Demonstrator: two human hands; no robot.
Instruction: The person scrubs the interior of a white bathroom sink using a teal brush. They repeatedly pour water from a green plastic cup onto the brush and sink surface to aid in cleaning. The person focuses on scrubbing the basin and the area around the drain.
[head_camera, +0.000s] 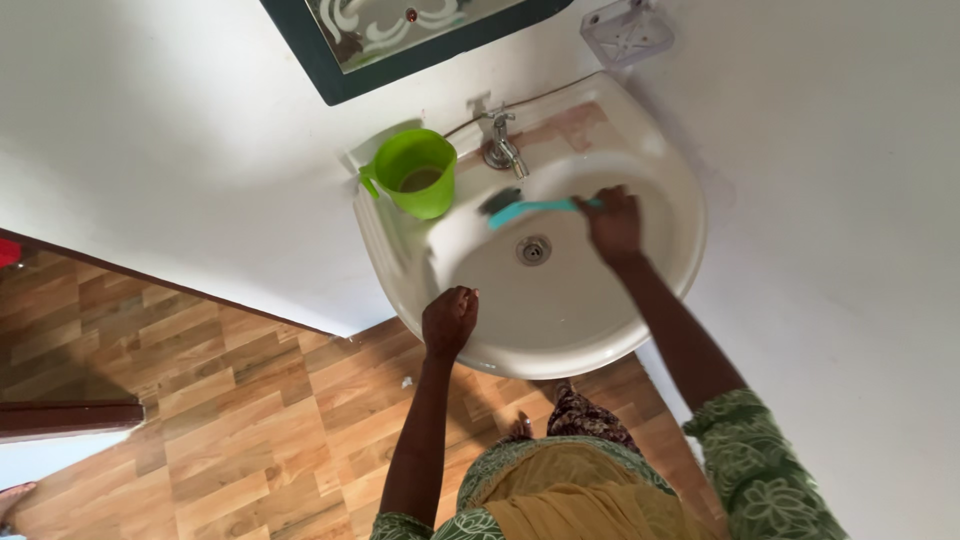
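Left hand (449, 318) on sink (655, 170) rim, right hand (612, 222) gripping teal brush (528, 209)

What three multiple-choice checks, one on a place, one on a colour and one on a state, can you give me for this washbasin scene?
1. Where is the green plastic mug?
A. on the basin's rim beside the metal tap
B. on the floor
C. inside the bowl

2. What colour is the scrubbing brush's handle?
A. red
B. teal
C. yellow

3. What is the left hand doing?
A. holding the brush
B. turning the tap
C. resting on the front rim of the white ceramic washbasin

Answers: 1 A, the mug stands left of the tap. 2 B, the handle in the right hand is teal. 3 C, the fist sits on the rim.
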